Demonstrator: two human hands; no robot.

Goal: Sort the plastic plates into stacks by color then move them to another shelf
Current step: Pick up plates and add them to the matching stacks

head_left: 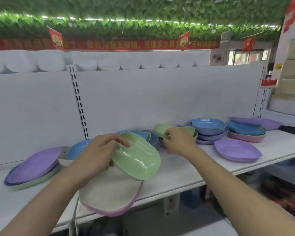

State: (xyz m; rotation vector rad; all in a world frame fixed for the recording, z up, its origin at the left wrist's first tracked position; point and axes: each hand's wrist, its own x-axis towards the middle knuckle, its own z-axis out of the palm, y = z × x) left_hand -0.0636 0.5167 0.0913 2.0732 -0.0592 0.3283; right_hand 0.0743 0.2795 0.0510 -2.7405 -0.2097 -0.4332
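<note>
My left hand [99,155] grips a tilted green plate [140,159] by its near-left rim, above a beige plate [109,191] that lies on a pink one [112,213] at the shelf's front edge. My right hand [179,142] pinches the rim of another green plate [162,128] on a small pile further back. A purple-topped stack [32,166] lies at the left. Blue plates [208,126] are piled at the right, with a mixed blue, green and pink stack [245,132] beside them and a single purple plate [237,150] in front.
The plates sit on a white shelf [186,171] with a white back panel [143,99]. A further purple plate [257,121] lies at the far right. White rolls line the shelf top. Lower shelves hold goods below.
</note>
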